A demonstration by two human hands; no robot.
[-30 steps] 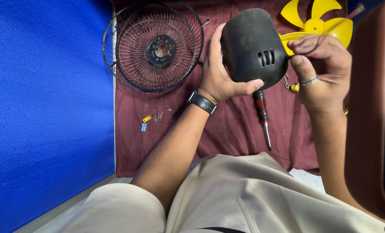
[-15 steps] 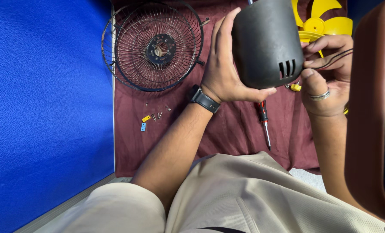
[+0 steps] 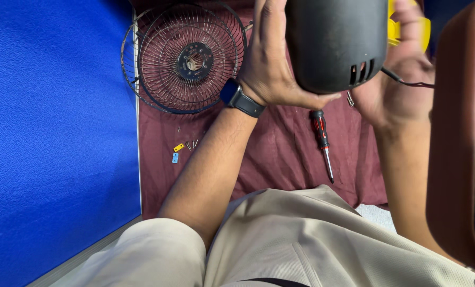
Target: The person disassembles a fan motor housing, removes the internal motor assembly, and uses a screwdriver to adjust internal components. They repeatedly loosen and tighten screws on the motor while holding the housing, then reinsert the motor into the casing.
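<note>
- Fingers of left hand [image 3: 272,69] and right hand [image 3: 400,87] wrap the black motor cover [image 3: 336,42].
- Cover's lifted closer than a second ago, above the maroon cloth [image 3: 280,154].
- Screwdriver [image 3: 321,139] lies idle below.

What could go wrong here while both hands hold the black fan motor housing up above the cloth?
The thin wire trailing from the black motor housing runs past the right hand; it might snag or get tugged. The left hand only cups the housing, so it could slip and drop onto the screwdriver. The small screws lie loose on the maroon cloth, easy to scatter.
</note>
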